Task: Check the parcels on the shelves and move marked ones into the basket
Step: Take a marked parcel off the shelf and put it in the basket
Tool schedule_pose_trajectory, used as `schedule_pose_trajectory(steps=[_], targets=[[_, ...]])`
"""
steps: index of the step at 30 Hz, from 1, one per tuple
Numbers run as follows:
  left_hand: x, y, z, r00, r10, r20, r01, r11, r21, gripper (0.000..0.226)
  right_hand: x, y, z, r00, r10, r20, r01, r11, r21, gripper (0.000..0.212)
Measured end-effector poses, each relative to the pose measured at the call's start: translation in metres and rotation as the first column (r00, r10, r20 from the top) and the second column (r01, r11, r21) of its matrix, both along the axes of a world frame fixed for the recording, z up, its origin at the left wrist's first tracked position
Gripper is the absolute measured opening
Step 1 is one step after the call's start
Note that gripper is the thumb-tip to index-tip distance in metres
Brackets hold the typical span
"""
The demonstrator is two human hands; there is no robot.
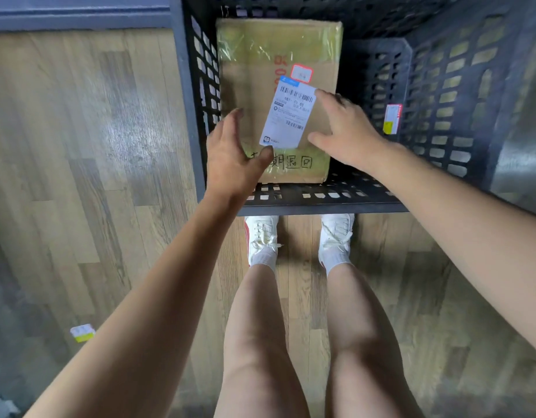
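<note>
Nearest to me, I note two bare legs and white shoes [263, 236] on a wood-pattern floor [94, 146], toes at the near rim of a dark perforated basket [321, 203]. A small yellow-and-white scrap [82, 332] lies on the floor to the left. Both forearms reach forward over the basket rim. My left hand [233, 155] is spread, fingers straight, thumb lying across the near left corner of a cardboard parcel [251, 95]; whether it presses the surface I cannot tell. My right hand [345, 131] is likewise spread flat over the parcel's right edge, curled round nothing. The parcel lies flat inside the basket against its left wall, bearing a white shipping label [287, 116], a red-bordered sticker [301, 73] and handwritten characters. Beyond, a small tag [392, 119] sits on the basket's inner right wall.
</note>
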State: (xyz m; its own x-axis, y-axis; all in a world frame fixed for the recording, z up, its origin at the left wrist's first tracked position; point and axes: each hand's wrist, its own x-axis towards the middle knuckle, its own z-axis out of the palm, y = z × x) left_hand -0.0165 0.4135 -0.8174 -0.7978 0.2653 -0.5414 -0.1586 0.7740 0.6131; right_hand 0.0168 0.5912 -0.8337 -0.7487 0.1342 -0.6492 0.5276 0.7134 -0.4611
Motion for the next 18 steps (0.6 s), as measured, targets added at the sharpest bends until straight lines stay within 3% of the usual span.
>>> schedule_pose_trajectory(steps=[7,13,18], targets=[[-0.015,0.000,0.095,0.930,-0.291,-0.224,0.266,0.955,-0.135,0.091,0.018,0.013,0.110,0.984,0.112,-0.140,-0.098,0.990,0.103,0.071],[-0.017,0.003,0.211,0.825,-0.417,-0.381,0.381,0.909,-0.168,0.088,0.024,0.009,0.235,0.955,0.111,-0.274,-0.067,0.984,0.165,0.074],[-0.022,0.001,0.320,0.694,-0.422,-0.584,0.380,0.903,-0.200,0.077,0.017,0.010,0.358,0.894,0.194,-0.403,-0.077,0.955,0.288,0.072]])
